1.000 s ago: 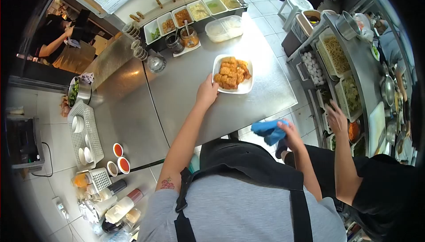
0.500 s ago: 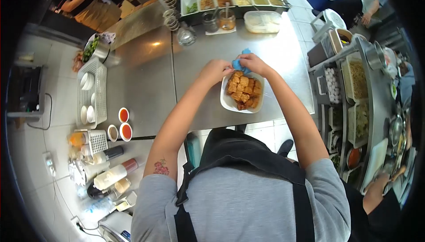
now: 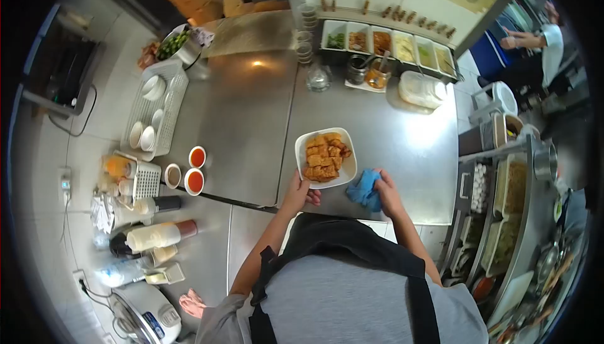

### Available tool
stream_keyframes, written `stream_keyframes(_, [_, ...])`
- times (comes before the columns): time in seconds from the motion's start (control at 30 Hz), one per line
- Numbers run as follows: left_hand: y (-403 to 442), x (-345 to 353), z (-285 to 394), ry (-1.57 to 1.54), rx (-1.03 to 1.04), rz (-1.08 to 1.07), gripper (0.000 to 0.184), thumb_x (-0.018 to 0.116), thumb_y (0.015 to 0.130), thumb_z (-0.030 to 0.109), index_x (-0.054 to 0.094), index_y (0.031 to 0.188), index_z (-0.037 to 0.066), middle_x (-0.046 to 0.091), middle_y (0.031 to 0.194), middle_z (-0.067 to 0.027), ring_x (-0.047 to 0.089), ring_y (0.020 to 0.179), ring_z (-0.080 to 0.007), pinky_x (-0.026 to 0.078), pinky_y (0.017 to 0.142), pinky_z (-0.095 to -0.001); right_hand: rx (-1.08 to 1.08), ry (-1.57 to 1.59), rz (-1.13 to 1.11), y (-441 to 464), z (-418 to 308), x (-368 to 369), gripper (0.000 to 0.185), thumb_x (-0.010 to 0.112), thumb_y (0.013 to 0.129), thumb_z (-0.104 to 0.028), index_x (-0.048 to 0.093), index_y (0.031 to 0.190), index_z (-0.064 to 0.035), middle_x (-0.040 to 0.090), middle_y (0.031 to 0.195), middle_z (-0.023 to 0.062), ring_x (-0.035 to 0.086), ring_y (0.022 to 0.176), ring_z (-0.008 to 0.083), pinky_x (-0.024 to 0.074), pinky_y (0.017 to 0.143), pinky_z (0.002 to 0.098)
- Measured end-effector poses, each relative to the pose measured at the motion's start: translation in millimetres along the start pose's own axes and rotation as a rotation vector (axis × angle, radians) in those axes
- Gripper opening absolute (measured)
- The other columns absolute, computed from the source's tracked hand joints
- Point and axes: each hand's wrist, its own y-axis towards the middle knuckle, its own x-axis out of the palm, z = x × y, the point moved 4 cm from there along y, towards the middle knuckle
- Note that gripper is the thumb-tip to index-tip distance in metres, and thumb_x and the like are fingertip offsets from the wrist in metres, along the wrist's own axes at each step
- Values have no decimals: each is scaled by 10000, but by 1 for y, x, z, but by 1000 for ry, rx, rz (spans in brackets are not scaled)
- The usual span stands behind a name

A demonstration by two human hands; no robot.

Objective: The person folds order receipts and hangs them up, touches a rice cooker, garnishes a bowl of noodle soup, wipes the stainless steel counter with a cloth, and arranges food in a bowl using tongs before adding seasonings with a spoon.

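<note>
A white square bowl [image 3: 352,166] of browned, cut food pieces [image 3: 327,155] stands on the steel counter in front of me. My left hand [image 3: 299,195] is at its near left corner, thumb against the side and fingers curled below the rim. Just right of the bowl, my right hand [image 3: 389,194] grips a crumpled blue cloth [image 3: 365,191], which hangs close to the counter's near edge.
Behind the bowl are sauce jars [image 3: 378,74], a lidded plastic container [image 3: 420,90] and a row of topping trays [image 3: 381,42]. To the left are red sauce bowls [image 3: 194,181], a white basket [image 3: 179,95] and squeeze bottles [image 3: 148,237]. A co-worker's arm [image 3: 527,40] shows at the far right.
Both hands have come from the bowl's far rim to its near side, the blue cloth moving with the right hand. The bowl appears turned. The head view has shifted too.
</note>
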Motion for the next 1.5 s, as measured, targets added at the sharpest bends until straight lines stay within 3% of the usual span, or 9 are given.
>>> stream_keyframes(0.23, [19, -77, 37, -179, 166, 357, 303, 366, 985, 241, 330, 1246, 90, 596, 775, -131, 609, 561, -200, 556, 494, -316, -168, -209, -100, 79, -124, 32, 175, 441, 838, -44, 525, 991, -50, 554, 834, 3, 498, 769, 87, 422, 719, 232])
stream_keyframes(0.7, [49, -155, 51, 41, 281, 413, 383, 403, 940, 128, 425, 1315, 57, 611, 759, -82, 586, 549, -143, 523, 521, -271, -442, -642, -94, 104, -95, 96, 195, 583, 840, -138, 557, 992, -18, 591, 832, 83, 550, 782, 162, 460, 734, 302])
stream_keyframes(0.83, [34, -175, 119, 139, 407, 419, 223, 461, 955, 171, 630, 1010, 36, 612, 691, -63, 576, 547, -119, 494, 505, -252, -550, -949, -64, 109, -90, 86, 196, 663, 744, -114, 634, 901, 1, 655, 765, 151, 637, 712, 222, 494, 686, 333])
stream_keyframes(0.97, [-25, -234, 277, 471, 780, 752, 498, 361, 992, 366, 577, 680, 44, 581, 588, -41, 532, 522, -129, 427, 513, -287, -437, -916, -142, 96, -130, 88, 225, 657, 698, -92, 634, 883, 34, 665, 755, 177, 656, 693, 262, 504, 665, 332])
stream_keyframes(1.03, [-57, -267, 347, 460, 913, 881, 364, 369, 1005, 319, 575, 966, 22, 627, 739, -69, 573, 618, -126, 466, 588, -272, -408, -977, -160, 91, -141, 86, 242, 659, 679, -95, 628, 873, 46, 666, 754, 187, 655, 680, 294, 513, 658, 354])
stream_keyframes(1.2, [-113, -220, 421, 353, 1231, 929, 288, 404, 975, 216, 619, 999, 26, 584, 657, -27, 546, 595, -113, 458, 567, -265, -293, -1118, -159, 98, -110, 57, 408, 740, 655, -152, 585, 990, 20, 656, 868, 187, 640, 780, 356, 514, 714, 405])
stream_keyframes(1.3, [-51, -224, 337, 505, 823, 1066, 341, 423, 965, 296, 626, 859, 43, 610, 643, -41, 578, 582, -129, 474, 557, -267, -587, -1115, -55, 103, -64, 49, 469, 767, 649, -199, 562, 1029, -16, 608, 949, 180, 604, 866, 380, 495, 767, 428])
stream_keyframes(1.37, [7, -204, 233, 257, 580, 599, 445, 406, 972, 407, 632, 799, 66, 624, 650, -51, 601, 586, -155, 488, 532, -316, -609, -1102, 71, 97, -50, 54, 394, 744, 671, -202, 573, 983, -34, 571, 960, 164, 582, 882, 375, 479, 759, 441])
stream_keyframes(1.5, [92, -131, 79, -102, -5, 207, 597, 401, 952, 533, 455, 1255, 22, 628, 1086, -184, 654, 911, -274, 537, 774, -403, -665, -1114, 192, 85, -62, 68, 321, 701, 681, -175, 580, 947, -44, 586, 922, 142, 590, 838, 361, 477, 713, 441])
